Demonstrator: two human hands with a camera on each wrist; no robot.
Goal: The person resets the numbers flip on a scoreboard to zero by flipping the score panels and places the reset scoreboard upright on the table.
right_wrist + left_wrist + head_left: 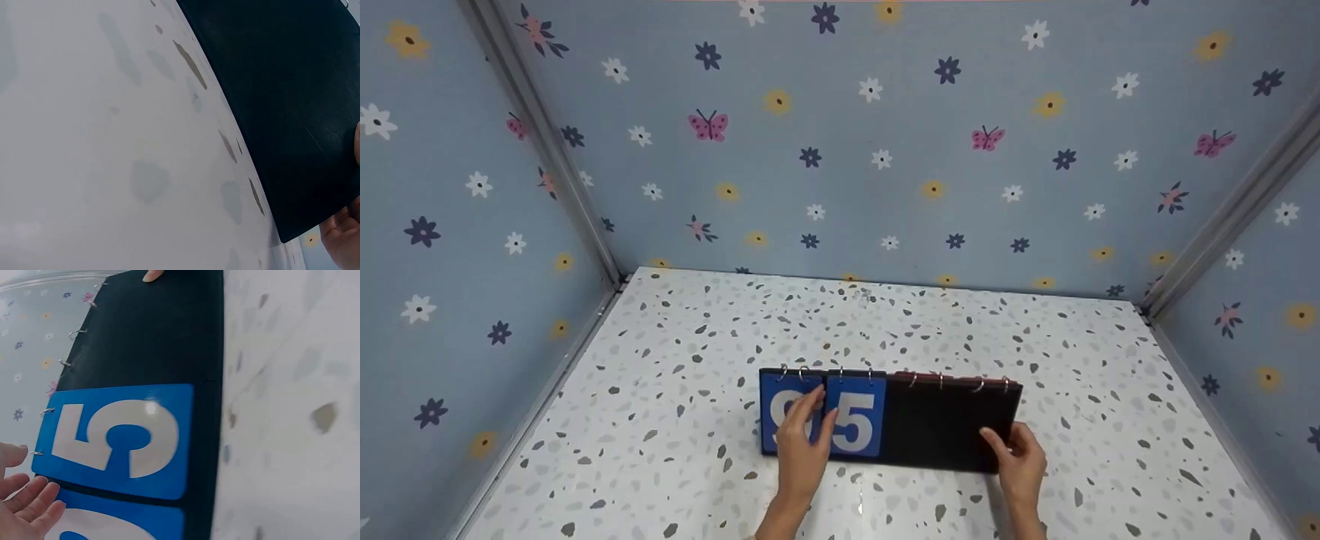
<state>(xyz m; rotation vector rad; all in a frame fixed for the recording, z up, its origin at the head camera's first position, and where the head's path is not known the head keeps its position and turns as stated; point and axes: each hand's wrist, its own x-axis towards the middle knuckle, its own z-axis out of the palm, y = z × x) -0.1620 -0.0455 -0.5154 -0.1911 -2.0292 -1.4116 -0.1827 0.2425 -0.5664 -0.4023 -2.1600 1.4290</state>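
A black flip scoreboard point(934, 424) stands tilted on the speckled surface, with metal rings along its top edge. On its left half hang two blue number cards: a card with a white 9 point(769, 420), partly hidden by a hand, and a card with a white 5 point(121, 439). The right half shows plain black. My left hand point(802, 454) is in front of the 9 card with its fingers extended and nothing held; whether it touches the card I cannot tell. With the thumb in front and fingers behind, my right hand point(1021, 465) grips the scoreboard's right end.
A white speckled tabletop point(675, 390) lies under the scoreboard. Blue flowered panels point(877, 120) close it in at the back and both sides, with grey metal posts point(547, 142) at the rear corners. Red edges point(907, 373) show behind the scoreboard's right top.
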